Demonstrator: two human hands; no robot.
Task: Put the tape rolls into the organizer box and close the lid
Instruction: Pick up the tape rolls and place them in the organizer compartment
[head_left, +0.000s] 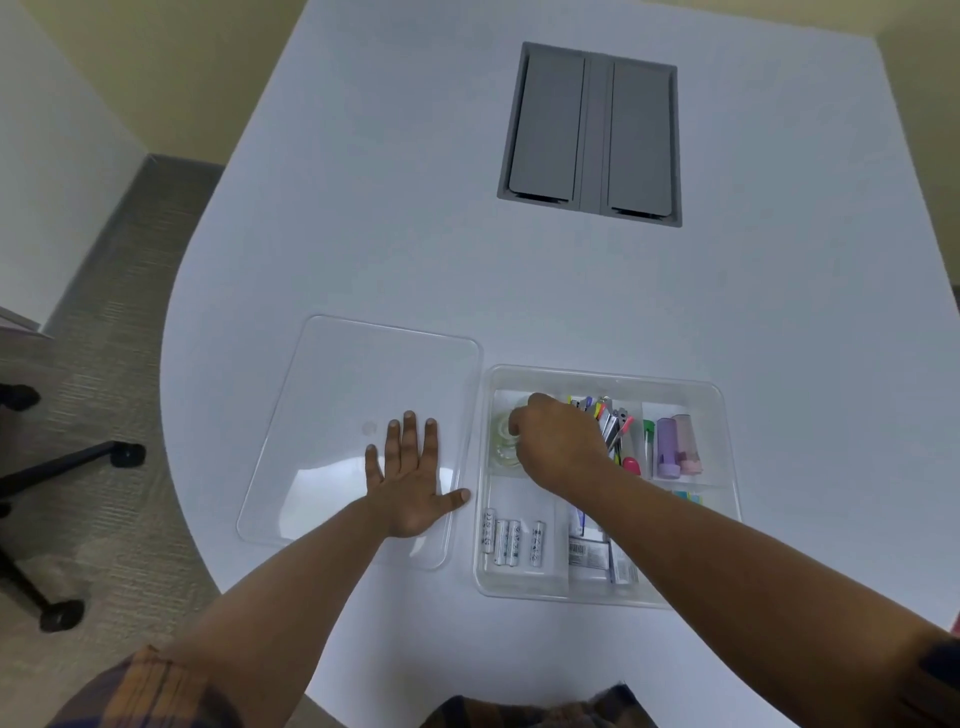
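Clear plastic organizer box (602, 376): sits on the white bench (415, 208) in front of the person, lid off, split into several compartments.
Lid (363, 364): clear, lying flat on the bench just left of the box, its right edge beside the box's left wall.
Tape rolls (503, 441): clear rolls lying in the far-left compartment of the box, partly hidden by the right hand; their number cannot be told.
Right hand (558, 441): reaches down into the far-left compartment, knuckles up, fingers (515, 422) curled toward the tape rolls; whether they actually grip a roll cannot be told.
Left hand (410, 483): lies palm down on the lid, fingers (410, 431) spread and straight, holding nothing, thumb tip near the lid's right edge next to the box.
Batteries (511, 540): four white cells lying side by side in the near-left compartment.
Pens and markers (610, 421): a colourful bunch in the far-middle compartment, just right of the right hand.
Small tubes (672, 444): green, purple and pink, lying in the far-right compartment.
Packets (589, 551): printed packs in the near-middle compartment, partly under the right forearm.
Grey hatch (589, 135): a two-flap panel set into the bench, well beyond the box.
Chair base (67, 467): black legs with castors on the carpet to the left of the bench.
Sleeves (145, 691): plaid cloth at the bottom edge of the view.
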